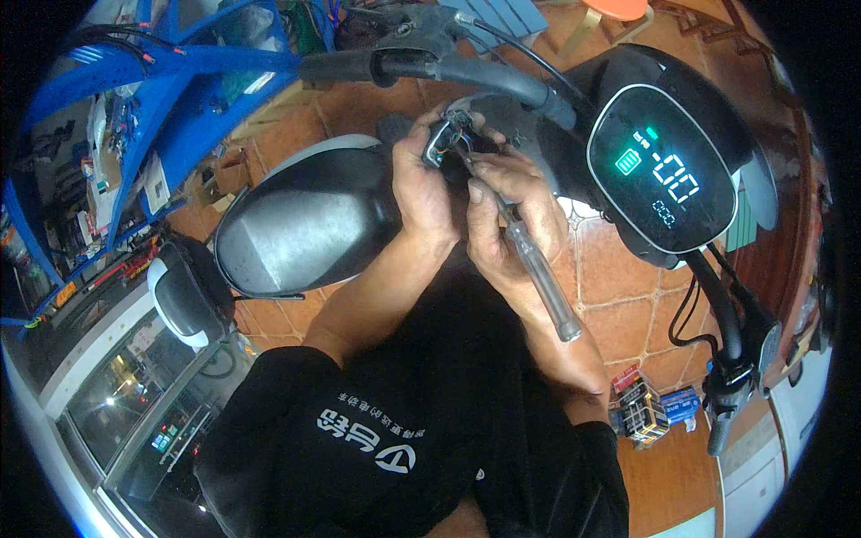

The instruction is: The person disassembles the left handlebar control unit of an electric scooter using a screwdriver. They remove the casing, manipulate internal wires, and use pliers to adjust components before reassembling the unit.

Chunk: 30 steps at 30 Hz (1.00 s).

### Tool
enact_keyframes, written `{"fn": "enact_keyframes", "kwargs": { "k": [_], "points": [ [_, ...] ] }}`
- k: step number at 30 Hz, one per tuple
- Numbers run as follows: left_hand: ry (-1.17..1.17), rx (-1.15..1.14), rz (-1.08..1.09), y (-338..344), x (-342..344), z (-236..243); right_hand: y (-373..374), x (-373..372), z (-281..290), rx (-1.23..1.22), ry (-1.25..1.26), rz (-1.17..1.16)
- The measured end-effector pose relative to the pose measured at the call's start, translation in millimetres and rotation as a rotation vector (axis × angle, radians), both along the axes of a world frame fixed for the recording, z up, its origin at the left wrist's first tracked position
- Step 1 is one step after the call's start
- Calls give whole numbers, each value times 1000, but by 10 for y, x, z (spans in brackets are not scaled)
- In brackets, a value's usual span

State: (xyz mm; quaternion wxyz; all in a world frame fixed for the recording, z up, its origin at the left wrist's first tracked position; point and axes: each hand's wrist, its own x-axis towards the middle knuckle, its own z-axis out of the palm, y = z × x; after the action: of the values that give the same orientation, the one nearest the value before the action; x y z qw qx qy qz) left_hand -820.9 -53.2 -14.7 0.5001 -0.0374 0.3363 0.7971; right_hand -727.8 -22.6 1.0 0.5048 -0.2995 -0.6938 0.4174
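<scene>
In my left hand (423, 186) is a small black housing, likely a handlebar switch unit (441, 143), with its inside facing me and thin coloured wires showing. The fingers wrap round its sides. My right hand (522, 193) is closed on a screwdriver (543, 273) with a clear handle. Its shaft points up toward the wires in the housing; fingers hide the tip, so I cannot tell whether it touches. Just above both hands runs the black handlebar (502, 76) of an electric scooter.
Right of my hands stands the lit scooter display (664, 170). The black seat (305, 220) lies to the left, with a padded backrest (190, 291) beyond it. Blue shelving (143, 161) fills the upper left. Small boxes (641, 412) sit on the tiled floor at lower right.
</scene>
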Motion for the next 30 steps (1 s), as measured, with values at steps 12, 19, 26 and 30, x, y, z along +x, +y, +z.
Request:
{"fn": "enact_keyframes", "kwargs": {
  "k": [12, 19, 26, 30],
  "points": [
    [-33, 50, 0, -20, -26, -74, 24, 11, 25, 53, -78, 89],
    [-17, 23, -26, -22, -41, -105, 30, 25, 102, 90, -211, 133],
    [28, -8, -35, -14, -36, -142, -20, -17, -28, 150, -219, 77],
    [103, -106, -37, 37, -12, -60, -66, -50, -125, 151, -202, 68]
  ]
}}
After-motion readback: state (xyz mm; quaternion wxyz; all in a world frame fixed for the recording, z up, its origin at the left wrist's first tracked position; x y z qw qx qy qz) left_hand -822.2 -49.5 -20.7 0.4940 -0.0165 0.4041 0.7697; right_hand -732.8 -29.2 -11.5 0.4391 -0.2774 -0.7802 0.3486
